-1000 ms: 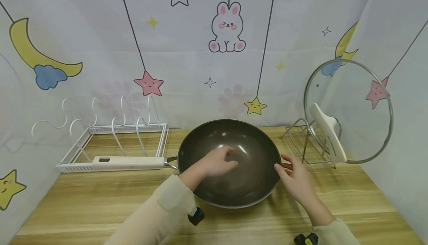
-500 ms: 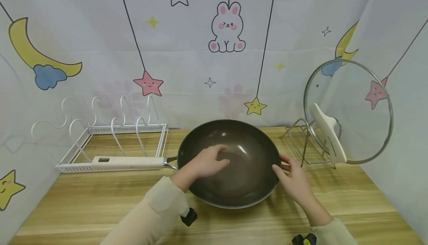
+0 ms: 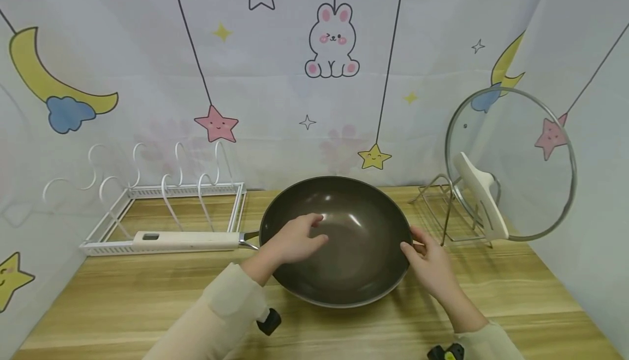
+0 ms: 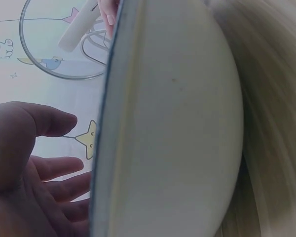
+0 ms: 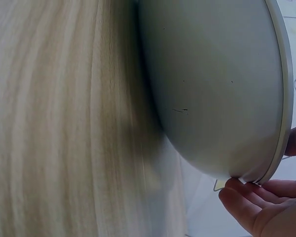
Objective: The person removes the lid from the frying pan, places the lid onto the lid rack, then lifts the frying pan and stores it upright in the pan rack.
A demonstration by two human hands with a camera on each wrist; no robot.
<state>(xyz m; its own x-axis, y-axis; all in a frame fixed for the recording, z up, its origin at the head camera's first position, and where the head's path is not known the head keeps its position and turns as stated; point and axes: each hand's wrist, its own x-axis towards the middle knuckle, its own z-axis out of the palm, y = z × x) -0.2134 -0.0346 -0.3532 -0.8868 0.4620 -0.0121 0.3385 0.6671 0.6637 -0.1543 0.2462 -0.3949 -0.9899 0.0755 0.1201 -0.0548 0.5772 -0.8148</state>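
A dark wok (image 3: 358, 256) with a pale outer wall stands on the wooden table, its long cream handle (image 3: 189, 240) pointing left. My right hand (image 3: 432, 264) holds the wok's right edge, thumb on the rim and fingers beneath it. In the right wrist view, those fingers (image 5: 241, 200) touch the pale outside near the rim. Over the left part of the bowl hovers my left hand (image 3: 292, 242), fingers loosely extended and thumb apart, holding nothing. The left wrist view has the left hand (image 4: 24, 173) beyond the wok's rim; some fingertips are hidden behind it.
A white wire rack (image 3: 187, 189) stands at the back left, partly behind the wok handle. At the right, a glass lid (image 3: 530, 185) with a cream handle (image 3: 484, 196) leans upright in a metal stand (image 3: 448, 212). A patterned cloth (image 3: 275, 98) hangs behind the table.
My left hand has drawn back to the left above the wok. My right hand has shifted very slightly, closing its fingers at the edge. The wok stays in place.
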